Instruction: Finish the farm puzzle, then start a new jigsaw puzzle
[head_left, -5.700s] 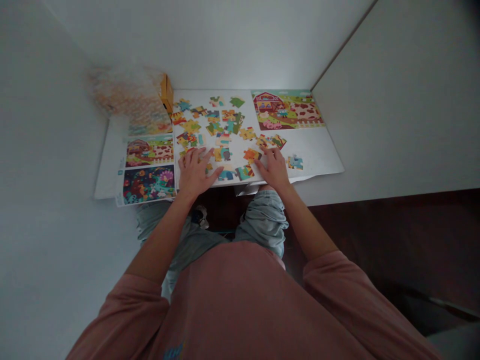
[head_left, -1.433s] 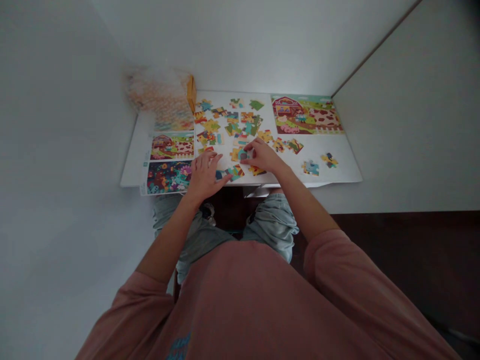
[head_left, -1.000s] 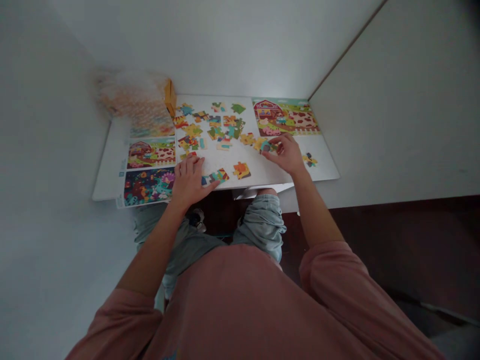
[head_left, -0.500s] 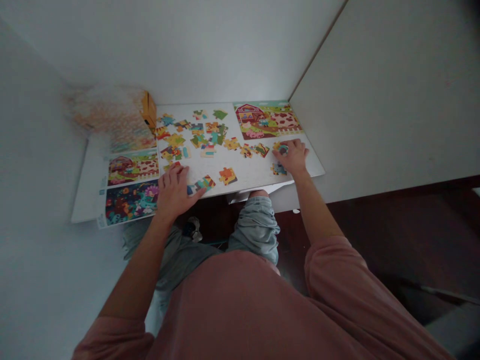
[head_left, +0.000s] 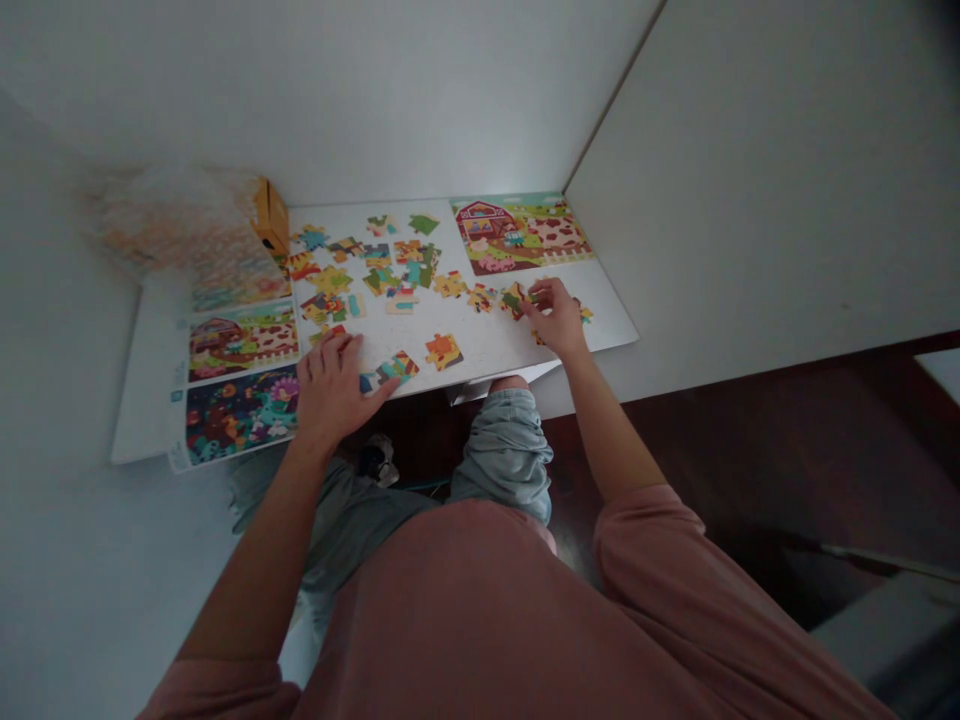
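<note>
My left hand [head_left: 330, 392] lies spread on the near edge of the white table, thumb out to the right. Its fingers rest by a red puzzle piece [head_left: 335, 331], and the thumb touches a teal and yellow piece [head_left: 399, 367]. My right hand [head_left: 556, 318] has its thumb and fingers pinched at the right end of a green and brown puzzle piece [head_left: 513, 299]. Left of that piece lies a yellow and red piece [head_left: 481, 298]. Another yellow piece [head_left: 585, 313] shows partly at the right side of the hand. An orange piece [head_left: 444, 350] lies between both hands.
A farm picture [head_left: 521, 235] lies at the back right. Several loose pieces [head_left: 405, 275] spread across the middle left. A printed sheet with two pictures [head_left: 244, 345] lies at the left, with a yellow box [head_left: 270, 217] and a clear plastic bag [head_left: 187, 220] behind it.
My right hand has moved left from the pieces at the right end to the green and brown piece. The left hand stays in place. The view has shifted slightly.
</note>
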